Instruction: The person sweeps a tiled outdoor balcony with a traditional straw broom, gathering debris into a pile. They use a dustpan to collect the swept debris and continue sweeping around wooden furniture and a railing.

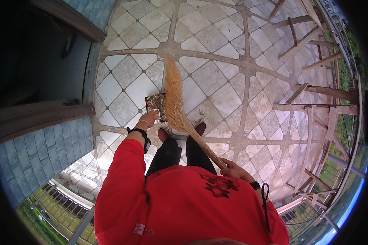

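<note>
My right hand point(234, 170) grips the handle end of a straw broom point(175, 101), which slants across in front of my legs. The broom's bristles fan out away from me over the floor. With my left hand point(149, 117) I hold the near edge of a dustpan-like container point(147, 101), dark with some red at its side. Dry debris point(157, 101) fills the container. The bristles lie against its right side and cover part of it, so its full shape is hidden.
Diamond-patterned floor tiles point(208, 75) spread around my shoes point(163, 134). On the left, a dark doorway point(49, 67) opens between blue tiled walls point(43, 153). Wooden frames point(306, 107) stand along the right side by a railing. Small debris point(201, 112) lies right of the broom.
</note>
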Tool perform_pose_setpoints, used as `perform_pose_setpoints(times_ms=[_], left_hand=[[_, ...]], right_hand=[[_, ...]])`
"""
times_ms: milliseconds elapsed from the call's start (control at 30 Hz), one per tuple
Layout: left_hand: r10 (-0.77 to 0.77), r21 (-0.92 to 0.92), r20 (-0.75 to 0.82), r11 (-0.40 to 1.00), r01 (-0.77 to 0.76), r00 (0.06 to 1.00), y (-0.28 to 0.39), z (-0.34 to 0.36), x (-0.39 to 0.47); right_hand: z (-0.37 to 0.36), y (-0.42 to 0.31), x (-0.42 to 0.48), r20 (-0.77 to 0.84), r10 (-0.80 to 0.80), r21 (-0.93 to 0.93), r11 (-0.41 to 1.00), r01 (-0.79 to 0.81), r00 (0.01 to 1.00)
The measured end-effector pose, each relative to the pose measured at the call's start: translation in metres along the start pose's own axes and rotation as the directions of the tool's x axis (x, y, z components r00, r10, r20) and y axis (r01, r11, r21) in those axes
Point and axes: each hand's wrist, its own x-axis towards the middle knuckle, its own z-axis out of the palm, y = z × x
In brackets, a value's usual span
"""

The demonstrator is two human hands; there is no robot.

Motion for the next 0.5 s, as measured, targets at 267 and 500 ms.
perform_pose_setpoints(times_ms=[267, 500], left_hand=[[-0.020, -0.028, 0.027, 0.999, 0.021, 0.999, -0.020, 0.006, -0.015], [-0.046, -0.023, 0.006, 0.999, 0.046, 0.999, -0.063, 0.008, -0.046]], right_hand=[[0.018, 0.035, -0.021, -0.080, -0.096, -0.090, 0.992, 0.089, 0.992], [0.074, 0.020, -0.035, -0.117, -0.125, -0.103, 0.988, 0.114, 0.985]])
